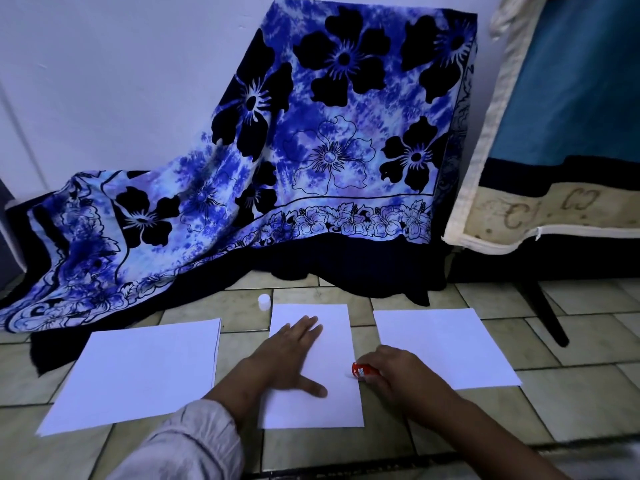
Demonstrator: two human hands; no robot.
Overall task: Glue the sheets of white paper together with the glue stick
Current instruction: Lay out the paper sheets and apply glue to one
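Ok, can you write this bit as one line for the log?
left hand: flat on middle sheet | right hand: grips glue stick at sheet edge | white cap: on floor

Illegible label on glue stick (361, 370)

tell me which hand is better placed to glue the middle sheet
Right. The right hand grips the glue stick at the right edge of the middle sheet; the left hand lies flat on that sheet, steadying it.
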